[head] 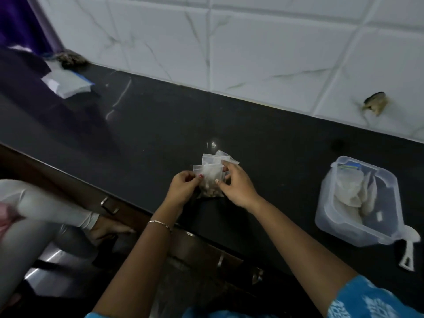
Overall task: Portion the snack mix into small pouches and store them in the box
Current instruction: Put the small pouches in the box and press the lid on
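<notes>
Near the front edge of the glossy black desk [149, 125], the left hand [182, 188] and right hand [238, 187] each close a fingertip grip on the top of a small clear pouch [210, 180], which has snack mix lumped at its bottom. Thin empty pouches [226, 157] lie just behind. The translucent, round-cornered box [325, 216] sits well to the right, and smooth desk surface stretches to the left.

both forearms bare. thin chain bracelet [159, 223] on the left wrist. blue sleeve [367, 299] with white print on the right upper arm. left hand [182, 189]: thumbnail painted red. right hand [237, 190]: thumbnail pale.
</notes>
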`<state>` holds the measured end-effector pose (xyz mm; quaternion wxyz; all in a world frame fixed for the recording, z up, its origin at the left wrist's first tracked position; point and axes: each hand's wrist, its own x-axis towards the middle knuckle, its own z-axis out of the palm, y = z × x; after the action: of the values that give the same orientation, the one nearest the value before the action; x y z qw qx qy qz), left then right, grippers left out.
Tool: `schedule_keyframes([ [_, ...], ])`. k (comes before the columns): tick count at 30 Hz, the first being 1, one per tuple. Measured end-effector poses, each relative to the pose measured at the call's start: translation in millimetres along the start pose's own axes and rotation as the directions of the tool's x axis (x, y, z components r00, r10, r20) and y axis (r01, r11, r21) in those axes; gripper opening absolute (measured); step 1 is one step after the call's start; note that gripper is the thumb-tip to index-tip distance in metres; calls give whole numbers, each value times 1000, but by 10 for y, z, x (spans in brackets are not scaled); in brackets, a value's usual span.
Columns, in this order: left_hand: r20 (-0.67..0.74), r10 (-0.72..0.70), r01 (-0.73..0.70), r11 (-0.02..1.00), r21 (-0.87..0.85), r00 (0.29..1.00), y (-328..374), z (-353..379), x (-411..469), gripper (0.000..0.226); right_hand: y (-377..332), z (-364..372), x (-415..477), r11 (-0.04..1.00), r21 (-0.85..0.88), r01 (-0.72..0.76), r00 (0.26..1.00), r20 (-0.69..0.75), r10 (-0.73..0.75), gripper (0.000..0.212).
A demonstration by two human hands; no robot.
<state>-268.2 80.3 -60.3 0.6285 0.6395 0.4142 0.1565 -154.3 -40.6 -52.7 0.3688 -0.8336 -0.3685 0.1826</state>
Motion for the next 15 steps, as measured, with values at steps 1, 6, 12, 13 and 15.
schedule_keyframes([
  [1, 19, 12, -12, 1000, 0, 1000, 18, -12, -5, 17, 1, 8, 2, 1000, 18, -5, 1000, -12, 5, 62],
  [6, 181, 109, -92, 991, -97, 978, 153, -39, -99, 9, 22, -42, -34, 964, 264, -24, 999, -31, 33, 42],
  [12, 115, -35, 54, 985, -166, 993, 270, -86, 103, 28, 157, -274, -149, 875, 481, -50, 987, -112, 118, 14],
  [13, 37, -63, 67, 987, -147, 997, 272, -104, 200, 30, 166, -330, -171, 856, 514, -52, 981, -136, 141, 12],
  [15, -25, -77, 74, 994, -80, 997, 309, -108, 345, 38, 194, -432, -217, 828, 557, -63, 972, -154, 178, 13],
])
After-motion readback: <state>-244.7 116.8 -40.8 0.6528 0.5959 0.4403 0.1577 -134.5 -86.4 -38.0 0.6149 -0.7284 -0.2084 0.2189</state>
